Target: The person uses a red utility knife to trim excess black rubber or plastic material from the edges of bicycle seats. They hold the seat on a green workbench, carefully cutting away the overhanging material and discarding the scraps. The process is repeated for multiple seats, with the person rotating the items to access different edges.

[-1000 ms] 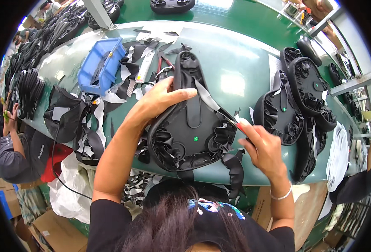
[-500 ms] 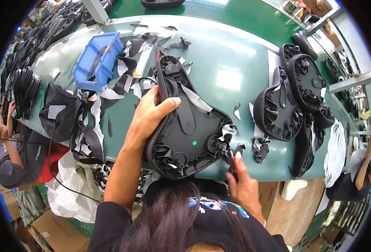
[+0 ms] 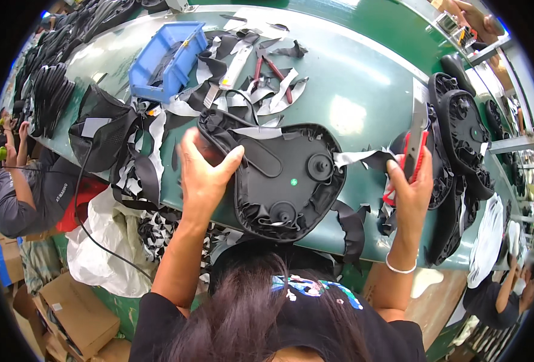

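Head view — your left hand (image 3: 203, 175) fingers wrapped over the narrow end of the black saddle base (image 3: 279, 175), underside up on the green table (image 3: 351, 90), your right hand (image 3: 409, 181) fingers curled round a red utility knife (image 3: 415, 148) — blade raised, just beside stacked saddles (image 3: 460, 139).

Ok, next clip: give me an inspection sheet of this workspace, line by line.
Surface: green workbench, curved by the lens.
Job's things: black moulded saddle-shaped shell, underside up; red-handled utility knife, blade up.
Clutter: grey and black trimmed strips; blue plastic bin; red-handled pliers; stacked black shells at the right.
Grippers: left hand grips the shell's edge; right hand holds the knife, clear of the shell.
Cables: thin black cord hanging off the bench's left.
Surroundings: white plastic bags, cardboard boxes, other people seated nearby.
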### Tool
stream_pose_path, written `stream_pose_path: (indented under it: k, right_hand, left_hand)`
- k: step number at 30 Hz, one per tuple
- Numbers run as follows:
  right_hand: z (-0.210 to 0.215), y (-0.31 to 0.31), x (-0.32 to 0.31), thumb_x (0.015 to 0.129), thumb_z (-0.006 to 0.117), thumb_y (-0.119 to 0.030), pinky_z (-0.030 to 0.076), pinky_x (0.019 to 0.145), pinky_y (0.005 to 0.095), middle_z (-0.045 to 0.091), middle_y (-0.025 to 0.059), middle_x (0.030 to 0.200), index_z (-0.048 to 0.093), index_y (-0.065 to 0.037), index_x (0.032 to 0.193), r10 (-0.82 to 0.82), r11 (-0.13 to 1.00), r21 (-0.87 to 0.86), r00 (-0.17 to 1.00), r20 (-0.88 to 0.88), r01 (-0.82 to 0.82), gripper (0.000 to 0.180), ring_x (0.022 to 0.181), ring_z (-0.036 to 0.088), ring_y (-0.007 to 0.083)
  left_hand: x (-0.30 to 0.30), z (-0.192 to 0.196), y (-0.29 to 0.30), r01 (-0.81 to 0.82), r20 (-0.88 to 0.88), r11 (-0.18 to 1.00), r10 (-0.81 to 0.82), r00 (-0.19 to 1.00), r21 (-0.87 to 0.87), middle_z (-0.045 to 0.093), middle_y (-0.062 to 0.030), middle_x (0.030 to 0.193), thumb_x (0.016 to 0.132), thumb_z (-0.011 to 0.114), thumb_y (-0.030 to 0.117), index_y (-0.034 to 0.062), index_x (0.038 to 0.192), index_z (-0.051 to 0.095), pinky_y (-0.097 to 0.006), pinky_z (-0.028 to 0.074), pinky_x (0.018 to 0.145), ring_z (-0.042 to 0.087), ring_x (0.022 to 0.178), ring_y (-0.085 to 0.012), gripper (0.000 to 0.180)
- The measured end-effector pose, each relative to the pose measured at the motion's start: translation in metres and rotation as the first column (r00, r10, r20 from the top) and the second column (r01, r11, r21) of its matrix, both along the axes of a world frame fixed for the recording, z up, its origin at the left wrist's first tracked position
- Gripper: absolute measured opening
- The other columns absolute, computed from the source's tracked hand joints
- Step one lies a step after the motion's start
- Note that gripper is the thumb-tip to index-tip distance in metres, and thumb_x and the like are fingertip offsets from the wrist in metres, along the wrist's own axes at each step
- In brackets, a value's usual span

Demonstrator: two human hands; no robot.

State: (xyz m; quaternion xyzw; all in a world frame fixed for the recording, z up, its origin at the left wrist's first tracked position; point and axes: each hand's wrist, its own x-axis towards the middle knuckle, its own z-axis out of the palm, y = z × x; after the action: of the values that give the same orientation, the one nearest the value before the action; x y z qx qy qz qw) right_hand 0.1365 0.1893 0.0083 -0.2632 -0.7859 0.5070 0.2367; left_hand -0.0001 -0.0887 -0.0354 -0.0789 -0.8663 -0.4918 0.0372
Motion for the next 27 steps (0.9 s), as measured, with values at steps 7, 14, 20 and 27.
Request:
stream_pose_path:
  k: [7,14,20,27]
  right_hand:
    - [0.025,-0.055,-0.005,0.080,0.069,-0.005,0.050,0.073,0.0256,0.062,0.0096,0.101,0.047,-0.001,0.128,0.390,0.918,-0.056,0.918,-0.070,-0.394,0.053,0.083,0.062,0.0162]
    - [0.005,0.003,0.019,0.082,0.066,-0.007,0.050,0.060,0.0305,0.063,0.0077,0.085,0.047,-0.009,0.135,0.504,0.675,0.454,0.813,0.292,-0.581,0.056,0.067,0.062,0.0220]
    - [-0.006,-0.017,0.021,0.081,0.067,-0.014,0.043,0.045,0.0363,0.052,0.0057,0.068,0.043,-0.022,0.140,0.356,0.576,0.578,0.814,0.459,-0.578,0.064,0.049,0.053,0.0235]
    - [0.010,-0.064,0.034,0.085,0.063,-0.013,0.047,0.056,0.0387,0.067,0.0174,0.095,0.050,-0.013,0.134,0.116,0.758,0.482,0.818,0.564,-0.440,0.051,0.069,0.064,0.0328]
  left_hand:
    - [-0.002,0.040,0.092,0.640,-0.246,0.588,-0.801,0.546,-0.494,0.059,-0.0092,0.086,0.078,0.065,0.025,0.0072,0.091,0.061,-0.039,0.040,0.076,0.054,0.086,-0.0296,0.022]
    - [-0.026,0.028,0.090,0.841,-0.166,0.522,-0.850,0.499,-0.142,0.046,-0.0101,0.058,0.088,0.057,0.022,0.0039,0.064,0.052,-0.035,0.038,0.063,0.046,0.060,-0.0255,0.030]
    - [-0.023,0.040,0.088,0.502,0.158,0.585,-0.736,0.658,0.637,0.061,-0.0039,0.070,0.090,0.058,0.015,0.0004,0.068,0.060,-0.025,0.041,0.066,0.057,0.075,-0.0088,0.027]
    - [-0.033,0.040,0.078,0.136,0.066,0.191,-0.781,0.621,0.972,0.056,-0.0012,0.074,0.093,0.054,0.023,0.0072,0.095,0.056,-0.029,0.044,0.071,0.052,0.064,-0.0139,0.016]
